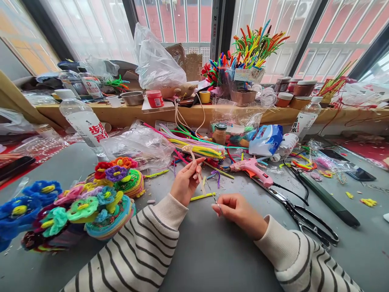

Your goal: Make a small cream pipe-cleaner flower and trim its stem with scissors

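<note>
The surface [200, 259] is showing a smooth, matt grey finish. Toward its left edge, the flowers [82, 207] are displaying a fuzzy, matt pile. In the left hand [187, 182], a pale strip [201, 185] is looking soft and dull, while the tool [214, 197] in the right hand [234, 207] is gleaming like thin metal. Toward the surface's right edge, the scissors [290, 209] are reflecting light off polished metal. The glue gun [252, 167] is showing smooth plastic. Toward the far edge, the bag [142, 148] is glinting, crinkled clear plastic. The sleeves [130, 251] are showing soft cloth, ribbed at the cuffs.
</note>
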